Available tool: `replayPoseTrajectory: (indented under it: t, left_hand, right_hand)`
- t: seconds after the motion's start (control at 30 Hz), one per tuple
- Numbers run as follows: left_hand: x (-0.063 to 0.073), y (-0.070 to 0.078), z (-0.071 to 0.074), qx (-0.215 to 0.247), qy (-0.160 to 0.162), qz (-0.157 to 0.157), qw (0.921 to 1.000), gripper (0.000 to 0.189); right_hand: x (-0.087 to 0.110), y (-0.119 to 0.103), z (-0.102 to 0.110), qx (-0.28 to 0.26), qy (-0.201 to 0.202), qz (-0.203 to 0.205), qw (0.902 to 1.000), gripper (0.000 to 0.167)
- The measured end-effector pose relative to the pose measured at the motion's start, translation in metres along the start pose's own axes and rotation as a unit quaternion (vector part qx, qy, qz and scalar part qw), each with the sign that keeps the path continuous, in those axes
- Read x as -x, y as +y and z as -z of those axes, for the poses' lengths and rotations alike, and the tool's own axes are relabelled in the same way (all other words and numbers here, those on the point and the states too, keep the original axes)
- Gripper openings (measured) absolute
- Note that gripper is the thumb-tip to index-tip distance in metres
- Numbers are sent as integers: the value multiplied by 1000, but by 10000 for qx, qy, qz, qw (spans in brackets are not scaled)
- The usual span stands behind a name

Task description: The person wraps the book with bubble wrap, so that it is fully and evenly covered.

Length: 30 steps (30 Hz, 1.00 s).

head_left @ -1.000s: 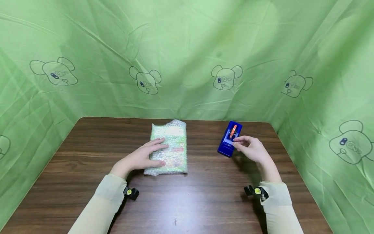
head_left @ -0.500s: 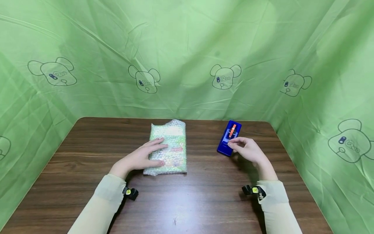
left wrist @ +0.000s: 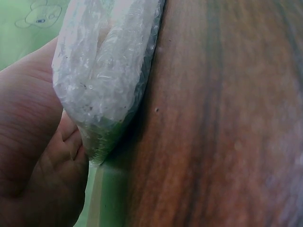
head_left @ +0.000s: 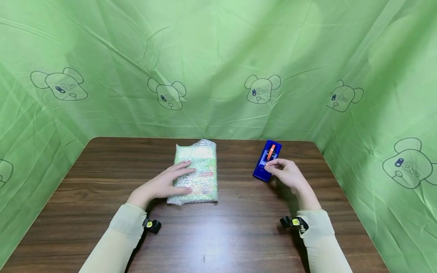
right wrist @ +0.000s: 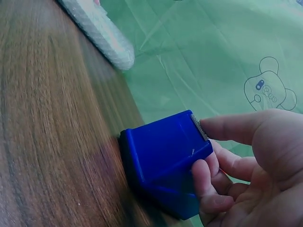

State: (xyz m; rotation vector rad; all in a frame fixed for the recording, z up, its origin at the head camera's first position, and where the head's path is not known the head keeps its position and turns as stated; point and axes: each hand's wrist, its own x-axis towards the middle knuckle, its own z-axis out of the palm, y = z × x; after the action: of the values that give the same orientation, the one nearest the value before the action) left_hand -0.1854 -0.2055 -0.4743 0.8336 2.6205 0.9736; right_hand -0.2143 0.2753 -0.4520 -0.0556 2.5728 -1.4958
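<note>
A bubble-wrapped flat package (head_left: 201, 167) lies on the brown wooden table (head_left: 239, 227), near the back middle. My left hand (head_left: 170, 182) rests flat on its near left part, fingers straight; in the left wrist view the palm (left wrist: 33, 142) sits against the package's edge (left wrist: 109, 71). To the right stands a blue tape dispenser (head_left: 261, 170) with an orange roll (head_left: 271, 152). My right hand (head_left: 274, 165) pinches at its near end. In the right wrist view the index fingertip (right wrist: 213, 127) lies on the cutter blade, and the other fingers curl against the dispenser's side (right wrist: 161, 151).
Green cloth with bear drawings (head_left: 263, 89) walls in the table at the back and both sides. Bare wood (head_left: 218, 242) stretches between my forearms and along the table's left part. The package's end (right wrist: 102, 33) shows far off in the right wrist view.
My right hand's fingers have crept slightly left over the dispenser's near end. The left hand and the package have stayed put.
</note>
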Motion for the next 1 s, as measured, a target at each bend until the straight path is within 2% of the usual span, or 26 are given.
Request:
replayPoseTrajectory:
  t: [0.3, 0.67, 1.0]
  left_hand:
    - [0, -2, -1, -21, 14, -20, 10000, 76]
    - [0, -2, 1, 13, 5, -20, 10000, 76]
    - [0, -1, 0, 1, 1, -54, 10000, 75]
  right_hand:
    - [1, -4, -3, -47, 134, 104, 9998, 32]
    - [-2, -4, -7, 531, 569, 307, 9965, 22]
    - [1, -6, -8, 585, 915, 349, 9935, 20]
